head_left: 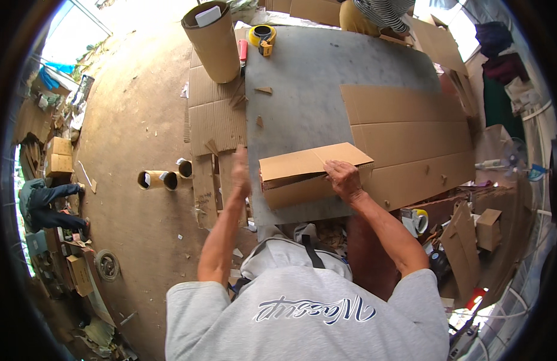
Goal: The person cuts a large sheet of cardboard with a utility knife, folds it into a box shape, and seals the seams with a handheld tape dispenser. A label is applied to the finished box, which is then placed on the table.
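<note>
A folded piece of brown cardboard rests at the near edge of the grey table, with a dark gap under its upper flap. My right hand grips this cardboard near its right end, fingers over the top flap and the thumb hidden. Off the piece's left end, my left hand is smeared by motion beside the table edge, apart from the cardboard. To the right, a large creased cardboard sheet lies flat on the table.
A yellow tape dispenser, a red-handled tool and a tall cardboard tube stand at the far left of the table. Short tubes are on the floor. One person is beyond the table; another is far left.
</note>
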Action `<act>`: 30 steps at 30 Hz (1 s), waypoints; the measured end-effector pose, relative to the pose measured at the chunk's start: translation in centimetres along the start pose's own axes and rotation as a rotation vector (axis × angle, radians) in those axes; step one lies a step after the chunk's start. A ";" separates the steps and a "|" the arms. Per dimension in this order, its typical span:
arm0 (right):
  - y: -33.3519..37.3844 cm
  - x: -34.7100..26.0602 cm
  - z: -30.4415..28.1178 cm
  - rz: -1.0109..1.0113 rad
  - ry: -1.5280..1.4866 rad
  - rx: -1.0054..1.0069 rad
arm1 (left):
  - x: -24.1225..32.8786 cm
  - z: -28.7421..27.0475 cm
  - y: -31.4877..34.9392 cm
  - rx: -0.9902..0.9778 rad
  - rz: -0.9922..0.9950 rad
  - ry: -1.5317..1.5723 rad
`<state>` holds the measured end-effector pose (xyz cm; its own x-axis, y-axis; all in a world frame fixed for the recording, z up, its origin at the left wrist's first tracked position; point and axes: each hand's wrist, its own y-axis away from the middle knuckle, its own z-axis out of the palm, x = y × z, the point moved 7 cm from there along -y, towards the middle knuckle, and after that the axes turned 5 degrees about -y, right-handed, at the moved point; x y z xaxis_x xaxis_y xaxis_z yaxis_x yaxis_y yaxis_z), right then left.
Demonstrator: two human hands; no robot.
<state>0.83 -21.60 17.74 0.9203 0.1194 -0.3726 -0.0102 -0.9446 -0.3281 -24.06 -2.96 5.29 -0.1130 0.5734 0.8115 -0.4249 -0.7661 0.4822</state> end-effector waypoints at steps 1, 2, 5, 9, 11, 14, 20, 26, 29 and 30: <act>-0.1 0.0 -0.2 -0.004 -0.002 0.020 | -1.0 0.6 -0.5 -0.115 -0.052 -0.096; -0.1 -0.1 -0.3 -0.024 -0.007 0.044 | -1.1 1.0 -0.7 -0.150 0.087 -0.280; -0.2 0.1 -0.4 -0.017 -0.026 0.044 | -0.1 0.5 -0.4 -0.179 0.331 -0.383; 0.0 0.3 -0.3 -0.017 -0.045 0.044 | 0.2 0.3 0.3 -0.134 0.245 -0.217; 0.0 0.3 -0.3 -0.035 -0.057 0.042 | -0.4 1.6 0.9 -0.133 0.171 -0.327; 0.0 0.2 -0.9 -0.064 -0.032 0.107 | -1.4 2.9 1.9 -0.194 0.055 -0.191; -0.7 0.2 -1.7 -0.036 -0.092 -0.030 | -1.1 2.1 1.9 -0.169 0.082 -0.124; -1.3 0.1 -2.0 -0.006 -0.139 -0.140 | -3.8 1.3 0.8 -0.158 -0.027 -0.067; -1.7 0.4 -1.7 -0.022 -0.105 -0.189 | -5.4 0.8 -0.6 -0.121 -0.016 -0.039; -1.7 0.5 -1.7 -0.022 -0.105 -0.200 | -5.6 0.6 -0.8 -0.121 0.020 -0.066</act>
<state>1.94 -20.44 19.55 0.8733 0.1626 -0.4592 0.0971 -0.9818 -0.1630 -22.52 -5.70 0.55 -0.0649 0.5353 0.8421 -0.5287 -0.7342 0.4259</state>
